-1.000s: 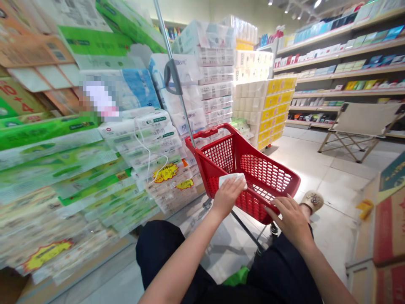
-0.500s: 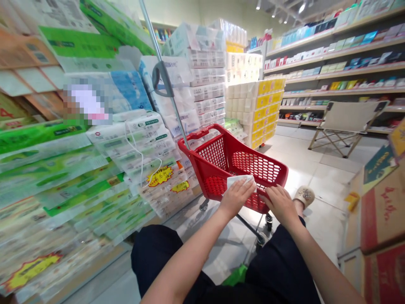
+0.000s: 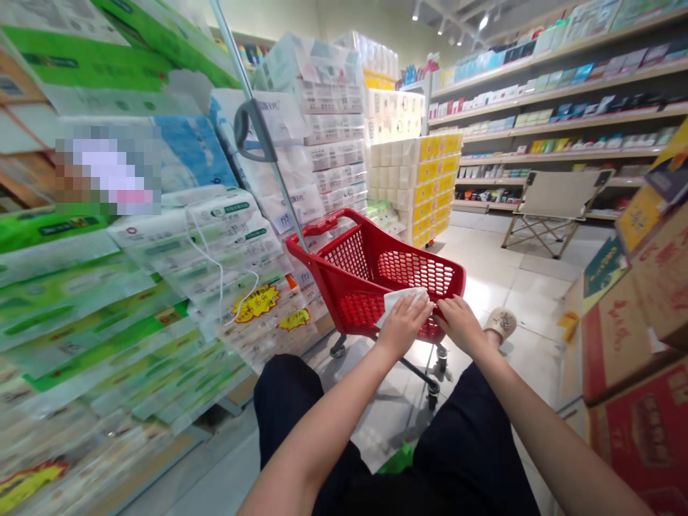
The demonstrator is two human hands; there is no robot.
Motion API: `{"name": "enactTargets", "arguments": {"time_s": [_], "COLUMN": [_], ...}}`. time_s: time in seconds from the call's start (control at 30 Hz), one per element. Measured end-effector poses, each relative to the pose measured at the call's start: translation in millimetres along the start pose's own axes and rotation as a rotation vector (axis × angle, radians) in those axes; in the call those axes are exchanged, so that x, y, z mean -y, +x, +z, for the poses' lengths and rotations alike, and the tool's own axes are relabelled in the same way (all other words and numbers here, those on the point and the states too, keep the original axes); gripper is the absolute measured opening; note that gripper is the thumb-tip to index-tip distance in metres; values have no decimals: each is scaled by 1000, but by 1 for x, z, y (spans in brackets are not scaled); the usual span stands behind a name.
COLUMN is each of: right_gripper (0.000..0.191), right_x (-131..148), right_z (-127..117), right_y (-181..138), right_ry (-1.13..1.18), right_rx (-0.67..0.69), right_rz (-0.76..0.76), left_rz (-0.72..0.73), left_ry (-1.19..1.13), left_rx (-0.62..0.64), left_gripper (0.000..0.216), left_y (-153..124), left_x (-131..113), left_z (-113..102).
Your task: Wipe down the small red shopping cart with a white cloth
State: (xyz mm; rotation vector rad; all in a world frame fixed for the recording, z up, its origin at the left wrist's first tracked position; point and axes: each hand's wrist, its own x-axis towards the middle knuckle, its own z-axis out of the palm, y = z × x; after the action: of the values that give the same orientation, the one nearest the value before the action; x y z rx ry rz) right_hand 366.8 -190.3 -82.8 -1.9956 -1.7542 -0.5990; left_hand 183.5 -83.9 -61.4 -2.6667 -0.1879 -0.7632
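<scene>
A small red plastic shopping cart [image 3: 336, 283] with perforated sides stands in front of my knees. My left hand [image 3: 404, 324] presses a folded white cloth or tissue [image 3: 395, 297] against the near side of the cart's basket, its fingers laid over the sheet. Close beside it, my right hand [image 3: 461, 324] has its fingers bent over the rim at the basket's front end. The fingertips of both hands nearly meet. What lies under my left palm is hidden.
Stacked tissue packs [image 3: 241, 229] rise on the left, with a metal pole [image 3: 232, 50] in front. Cardboard boxes [image 3: 613, 344] stand at right. Behind the cart are yellow-and-white packs [image 3: 438, 190], a folding chair [image 3: 559, 197] and stocked shelves [image 3: 564, 122]. My shoe [image 3: 501, 322] rests on the tiles.
The view has turned, so the cart and packs appear farther left. My right hand has come up onto the basket's rim, nearer my left hand. The white sheet stays under my left hand.
</scene>
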Motion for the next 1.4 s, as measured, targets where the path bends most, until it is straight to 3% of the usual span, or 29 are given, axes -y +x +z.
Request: {"name": "enactTargets", "arguments": {"time_s": [0.13,0.23,0.4,0.5,0.63,0.77,0.83,0.97,1.1,1.17,1.27,1.4], "right_gripper": [16,20,21,19,13,9,11,8,12,12,12,13], "right_x": [0,0,-10,-14,-6,21,35,48,48,50,52,52], "right_z": [0,0,3,4,-1,-8,-9,-5,-1,2,4,6], "right_y": [0,-1,0,1,3,11,16,19,17,16,16,15], "right_ry": [11,44,81,70,-16,-125,-132,-114,-128,-127,-124,-107], "right_rx": [-17,-37,-12,-14,-1,30,52,45,-42,-74,-101,-111], "right_rz": [19,20,-26,-22,4,14,49,101,101,114,132,120], "left_rz": [72,93,-106,-253,-322,-230,-190,-122,-246,-314,-343,-222], "left_ry": [11,8,12,21,25,18,16,-18,-4,12,16,-19], "left_rx": [1,3,20,25,11,-3,0,37,67,71,73,60], "left_gripper": [54,55,51,46,44,48,48,49,52,52,51,56], "left_y": [0,-4,-16,-20,-11,1,2,-11,-29,-32,-29,-22], "left_x": [7,27,81,98,70,20,10,38,87,94,69,14], "left_z": [-5,-9,-11,-11,-3,6,6,-4,-16,-19,-17,-10]}}
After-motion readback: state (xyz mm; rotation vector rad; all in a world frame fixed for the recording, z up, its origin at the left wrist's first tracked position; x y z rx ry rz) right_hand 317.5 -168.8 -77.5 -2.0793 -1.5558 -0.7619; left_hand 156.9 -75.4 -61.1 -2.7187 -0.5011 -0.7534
